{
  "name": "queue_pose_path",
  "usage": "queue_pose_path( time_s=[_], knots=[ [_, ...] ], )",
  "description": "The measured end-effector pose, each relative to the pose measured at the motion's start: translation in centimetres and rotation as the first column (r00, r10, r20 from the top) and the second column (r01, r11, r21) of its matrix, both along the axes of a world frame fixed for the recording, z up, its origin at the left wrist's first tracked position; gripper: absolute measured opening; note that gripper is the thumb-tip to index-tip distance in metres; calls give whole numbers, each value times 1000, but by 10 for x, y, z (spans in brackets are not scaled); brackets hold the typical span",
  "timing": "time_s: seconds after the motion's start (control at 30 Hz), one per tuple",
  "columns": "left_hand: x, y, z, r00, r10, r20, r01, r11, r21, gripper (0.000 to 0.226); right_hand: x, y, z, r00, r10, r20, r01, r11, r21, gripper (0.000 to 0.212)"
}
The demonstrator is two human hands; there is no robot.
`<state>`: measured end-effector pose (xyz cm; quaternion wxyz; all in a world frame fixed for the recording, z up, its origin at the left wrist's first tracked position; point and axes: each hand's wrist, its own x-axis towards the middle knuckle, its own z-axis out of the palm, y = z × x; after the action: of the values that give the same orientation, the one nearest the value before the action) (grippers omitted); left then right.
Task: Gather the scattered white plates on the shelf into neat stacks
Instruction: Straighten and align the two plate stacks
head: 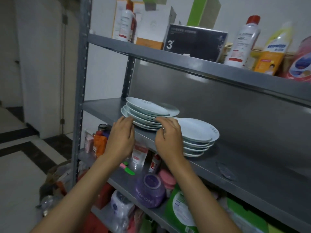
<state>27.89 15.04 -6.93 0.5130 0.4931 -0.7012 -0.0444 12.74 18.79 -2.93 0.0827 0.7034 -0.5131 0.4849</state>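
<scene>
My left hand (121,138) and right hand (168,137) each curl fingers against the rim of the uneven plate stack (148,113) at the shelf (244,167) front edge, a second plate stack (198,137) touching its right.

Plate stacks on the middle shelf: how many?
2. The left stack sits near the shelf's left end, with both hands at its front edge. The right stack stands just right of it, partly behind the right hand. Single plates can't be counted reliably.
</scene>
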Motion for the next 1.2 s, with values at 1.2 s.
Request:
queue_pose_path(
  time_s=[1.2],
  knots=[
    [72,-225,-37,895,-371,-249,424,880,213,54,77,-156,-101,770,-350,533,424,906,-18,27]
  ],
)
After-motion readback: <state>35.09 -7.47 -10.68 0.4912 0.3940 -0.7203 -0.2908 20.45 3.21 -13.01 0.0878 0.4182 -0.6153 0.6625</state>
